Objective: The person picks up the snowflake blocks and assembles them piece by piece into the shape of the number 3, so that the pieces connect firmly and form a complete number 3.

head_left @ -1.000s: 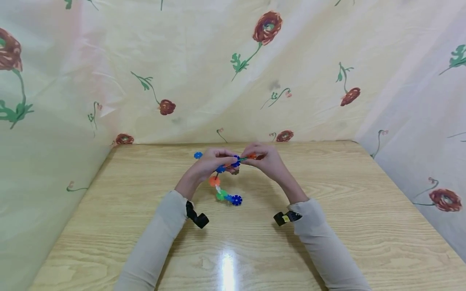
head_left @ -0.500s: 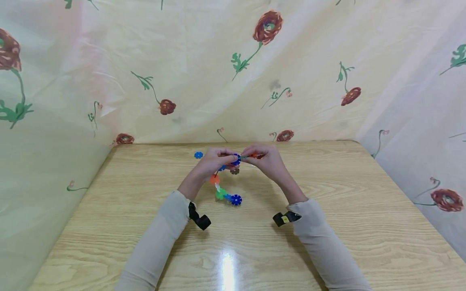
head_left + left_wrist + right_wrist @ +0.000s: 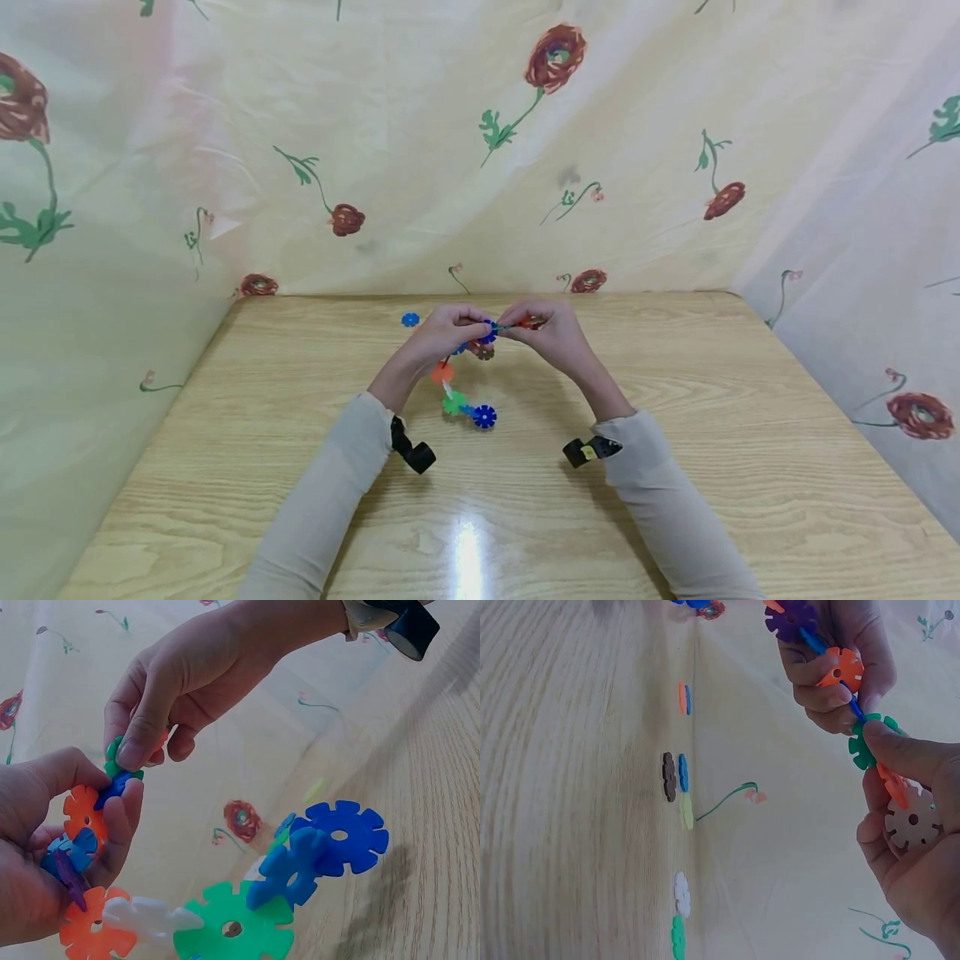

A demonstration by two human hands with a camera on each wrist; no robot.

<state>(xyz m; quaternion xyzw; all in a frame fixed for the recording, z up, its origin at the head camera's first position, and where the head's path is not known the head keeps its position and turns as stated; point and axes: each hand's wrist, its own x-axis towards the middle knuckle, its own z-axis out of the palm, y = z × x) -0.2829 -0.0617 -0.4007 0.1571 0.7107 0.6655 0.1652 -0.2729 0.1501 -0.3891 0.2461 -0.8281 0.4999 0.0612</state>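
Between the thumb and fingers of my left hand is a dark blue notched plastic disc, part of a chain of interlocking discs. The chain runs past an orange disc and a purple disc, then hangs below the hand through a large green disc to a dark blue end disc. Facing it, my right hand pinches a green disc, which meets the dark blue one. An orange disc and a pale disc sit by the right palm. How deep the slots engage is hidden.
Loose discs lie on the wooden table near its far edge: brown, blue, white and green among them. A flowered cloth hangs behind the table.
Both hands keep their grips and stay close together. My left wrist has shifted slightly to the right, and the hanging end of the chain has swung a little.
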